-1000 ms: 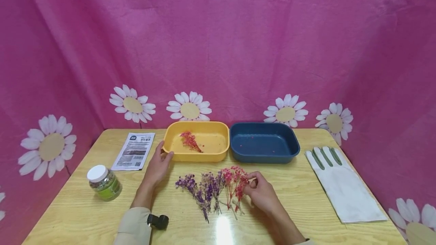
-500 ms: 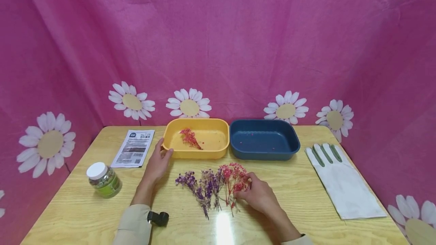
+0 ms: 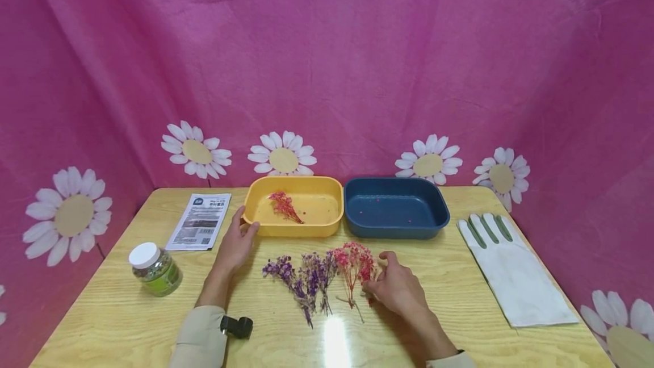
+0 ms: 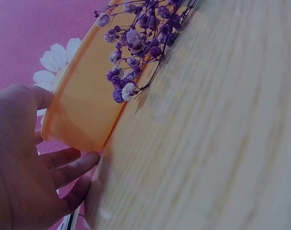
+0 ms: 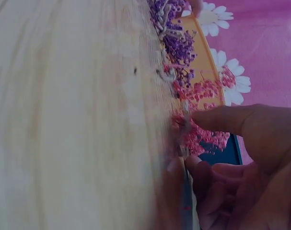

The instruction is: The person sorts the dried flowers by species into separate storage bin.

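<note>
My left hand [image 3: 236, 246] grips the near left corner of a yellow plastic tray [image 3: 291, 231], its thumb at the rim and its fingers round the outside. Inside the tray lies a small red dried-flower bunch [image 3: 285, 207]. In the right wrist view, my right hand [image 5: 270, 167] has its thumb and fingertips apart, with pink dried flowers [image 5: 210, 139] between them. The thumb tip touches this bunch near its twine tie. Left of that hand lies another pink bunch [image 3: 349, 268], then bunches of purple dried flowers [image 3: 313, 280]. The right hand's lower fingers are partly hidden in the head view.
A dark blue tray [image 3: 395, 231] holding a few red specks stands right of the yellow one. At the left are a white-lidded jar [image 3: 155, 270] and a printed packet [image 3: 199, 222]. White and green gloves [image 3: 513, 271] lie at the right; a pink curtain hangs behind.
My right hand has reached over the pink flowers, then drawn back to the right, and the two pink bunches now lie further apart. The left hand stays on the yellow tray.
</note>
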Available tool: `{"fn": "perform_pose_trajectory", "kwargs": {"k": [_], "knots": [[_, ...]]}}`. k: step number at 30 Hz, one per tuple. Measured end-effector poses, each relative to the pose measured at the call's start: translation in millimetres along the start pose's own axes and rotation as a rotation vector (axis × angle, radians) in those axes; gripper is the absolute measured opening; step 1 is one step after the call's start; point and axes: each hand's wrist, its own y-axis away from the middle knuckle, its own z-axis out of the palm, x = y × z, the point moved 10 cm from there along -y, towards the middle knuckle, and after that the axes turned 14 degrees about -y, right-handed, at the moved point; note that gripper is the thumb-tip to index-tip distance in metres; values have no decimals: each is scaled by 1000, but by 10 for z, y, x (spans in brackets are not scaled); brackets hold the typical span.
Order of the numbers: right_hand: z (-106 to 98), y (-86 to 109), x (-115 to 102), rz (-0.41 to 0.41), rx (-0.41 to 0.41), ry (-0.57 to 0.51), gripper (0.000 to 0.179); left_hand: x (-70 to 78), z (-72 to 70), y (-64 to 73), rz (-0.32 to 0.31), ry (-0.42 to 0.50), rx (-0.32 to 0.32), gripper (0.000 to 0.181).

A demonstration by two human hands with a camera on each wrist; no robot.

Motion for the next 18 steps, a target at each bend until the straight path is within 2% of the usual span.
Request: {"fn": "perform_pose_trajectory", "kwargs": {"k": [6,10,18], "knots": [[-13,-16,45,5,-10,93,50,11,-16,8,12,-6,6,71],[-46,-21,52,-5,-2,71,41,22,-21,12,18,-10,8,70],[-114,-24,61,-36,-1,22,42,-3,-5,-1,9,-2,4,70]]}}
